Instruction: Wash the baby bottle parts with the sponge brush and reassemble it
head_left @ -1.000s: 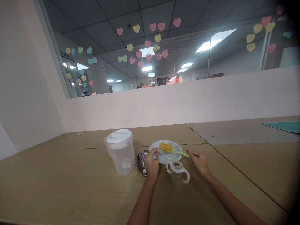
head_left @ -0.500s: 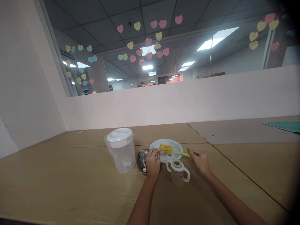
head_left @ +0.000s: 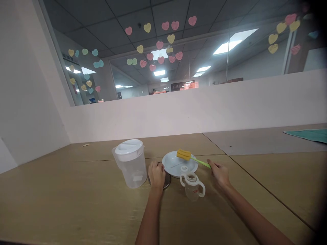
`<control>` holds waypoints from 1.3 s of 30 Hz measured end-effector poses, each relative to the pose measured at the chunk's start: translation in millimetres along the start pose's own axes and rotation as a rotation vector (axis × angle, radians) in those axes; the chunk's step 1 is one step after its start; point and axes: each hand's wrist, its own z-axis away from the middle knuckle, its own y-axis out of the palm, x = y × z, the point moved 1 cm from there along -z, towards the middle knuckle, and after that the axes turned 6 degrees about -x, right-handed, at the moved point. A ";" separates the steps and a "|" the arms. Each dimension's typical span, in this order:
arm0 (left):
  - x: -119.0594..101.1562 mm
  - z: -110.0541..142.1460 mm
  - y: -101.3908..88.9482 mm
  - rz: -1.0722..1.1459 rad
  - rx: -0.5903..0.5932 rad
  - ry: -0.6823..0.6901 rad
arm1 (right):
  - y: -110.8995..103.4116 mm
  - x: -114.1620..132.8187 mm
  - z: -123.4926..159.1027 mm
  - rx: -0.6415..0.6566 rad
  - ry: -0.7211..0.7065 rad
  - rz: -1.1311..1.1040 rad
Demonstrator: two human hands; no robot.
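Note:
My right hand is closed around the light green handle of a sponge bottle brush. Its yellow sponge head is over the far side of a white plate. Fingers curled, my left hand is over a round metal dish and hides most of it. What those fingers hold, if anything, is hidden. Between my hands stands a clear baby bottle with two white handles and an open top. A small whitish ring-shaped part shows just behind it, at the plate's near edge.
A clear plastic pitcher with a white lid stands left of the metal dish. At the far right lies a green cloth. A low white wall with a window above it bounds the table's back.
My left hand has moved left and away from the sponge, from the plate to the metal dish. The brush head has shifted slightly up, toward the plate's far side.

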 end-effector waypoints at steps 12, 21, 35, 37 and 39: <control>13.5 4.4 18.5 -0.088 0.203 -0.093 | 1.8 -3.5 -3.1 0.013 -0.118 0.040; -9.0 3.3 1.6 0.074 -0.008 0.042 | -5.1 -4.0 -0.7 -0.162 -0.574 0.445; -29.4 12.7 8.6 0.216 0.083 0.331 | -6.9 2.5 -0.8 0.050 -1.199 0.633; -29.4 13.1 9.3 0.219 0.088 0.331 | -5.3 3.8 0.8 0.073 -1.154 0.607; -29.6 13.5 10.0 0.223 0.092 0.330 | -3.8 5.2 2.5 0.071 -1.095 0.582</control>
